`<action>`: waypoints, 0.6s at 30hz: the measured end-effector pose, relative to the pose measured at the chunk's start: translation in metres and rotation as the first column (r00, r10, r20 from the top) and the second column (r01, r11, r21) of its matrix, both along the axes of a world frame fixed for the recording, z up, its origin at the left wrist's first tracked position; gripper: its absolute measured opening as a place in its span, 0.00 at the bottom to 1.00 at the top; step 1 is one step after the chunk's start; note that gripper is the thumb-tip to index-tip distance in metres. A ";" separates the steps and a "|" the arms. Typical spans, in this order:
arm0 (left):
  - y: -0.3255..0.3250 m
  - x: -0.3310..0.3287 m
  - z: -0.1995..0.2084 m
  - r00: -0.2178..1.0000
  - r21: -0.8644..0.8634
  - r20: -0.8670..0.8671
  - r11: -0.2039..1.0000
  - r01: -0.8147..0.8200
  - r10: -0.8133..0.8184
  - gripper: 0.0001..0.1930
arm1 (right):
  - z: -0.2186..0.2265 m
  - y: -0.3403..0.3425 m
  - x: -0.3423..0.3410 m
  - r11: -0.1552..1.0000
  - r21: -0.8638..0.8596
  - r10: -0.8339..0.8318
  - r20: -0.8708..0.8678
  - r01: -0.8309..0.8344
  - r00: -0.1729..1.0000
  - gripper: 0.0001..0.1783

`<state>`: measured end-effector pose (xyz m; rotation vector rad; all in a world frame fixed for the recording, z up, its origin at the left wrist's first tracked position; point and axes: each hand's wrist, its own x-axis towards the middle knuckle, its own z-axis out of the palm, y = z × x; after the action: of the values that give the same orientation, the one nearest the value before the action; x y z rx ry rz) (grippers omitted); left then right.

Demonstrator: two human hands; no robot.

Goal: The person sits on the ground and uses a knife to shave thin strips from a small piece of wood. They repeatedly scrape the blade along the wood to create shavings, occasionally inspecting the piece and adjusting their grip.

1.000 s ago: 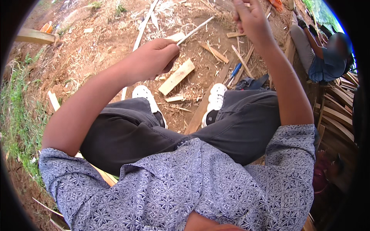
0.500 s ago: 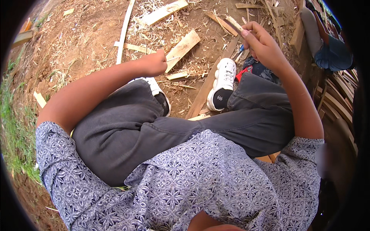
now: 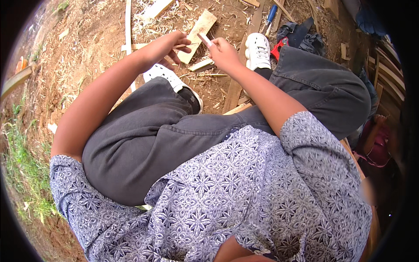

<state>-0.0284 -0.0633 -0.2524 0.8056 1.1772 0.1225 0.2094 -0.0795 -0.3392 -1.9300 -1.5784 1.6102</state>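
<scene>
My left hand [image 3: 168, 49] is raised above the ground beyond my left foot, its fingers partly spread. A thin pale stick [image 3: 193, 44] shows at its fingertips, partly lost against the wood behind. Close to its right, my right hand [image 3: 224, 54] is closed around a short, narrow piece of light wood [image 3: 205, 40] that points up and left, dark at its tip. Beneath and beyond both hands lies a flat pale board [image 3: 201, 30] on the dirt. A smaller wood offcut [image 3: 202, 65] rests just below that board.
Wood shavings and strips litter the brown soil. A blue-handled tool [image 3: 271, 15], a red object [image 3: 278, 49] and dark crumpled cloth [image 3: 301, 35] lie beyond my right white shoe [image 3: 258, 50]. Stacked slats [image 3: 390, 65] stand at right, near another person [image 3: 377, 142]. Grass [image 3: 22, 161] grows at left.
My right hand has swung left from the tool area to beside my left hand, carrying the wood piece. My left hand's fingers have loosened from a fist. The view has shifted slightly.
</scene>
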 end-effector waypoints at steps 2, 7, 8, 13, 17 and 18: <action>0.004 0.007 -0.003 0.995 0.000 0.093 1.000 -0.018 0.018 0.37 | -0.043 -0.006 0.000 0.997 0.066 -0.036 -0.002 0.036 0.999 0.17; 0.002 0.011 -0.011 0.992 0.154 0.055 0.983 0.101 -0.110 0.44 | -0.042 -0.014 -0.006 0.993 -0.112 -0.060 -0.191 0.039 0.980 0.17; 0.001 0.015 -0.009 0.993 0.174 0.058 0.981 0.087 -0.098 0.45 | -0.044 -0.013 -0.004 0.998 -0.062 -0.026 -0.147 0.017 0.989 0.18; 0.000 0.012 -0.020 0.995 0.314 0.037 0.946 0.079 -0.096 0.43 | -0.064 -0.009 -0.006 0.997 -0.067 -0.034 -0.149 0.024 0.988 0.18; 0.002 0.006 -0.023 0.998 0.394 0.025 0.918 0.044 -0.059 0.37 | -0.078 -0.011 -0.007 0.998 -0.047 -0.037 -0.138 0.031 0.990 0.20; 0.004 0.006 -0.018 0.998 0.424 0.000 0.904 0.051 -0.056 0.38 | -0.070 -0.007 -0.007 0.993 -0.117 -0.043 -0.138 0.026 0.990 0.21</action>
<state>-0.0223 -0.0595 -0.2701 1.2180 1.1307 0.3473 0.2027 -0.0868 -0.4089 -1.8411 -1.4199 1.8160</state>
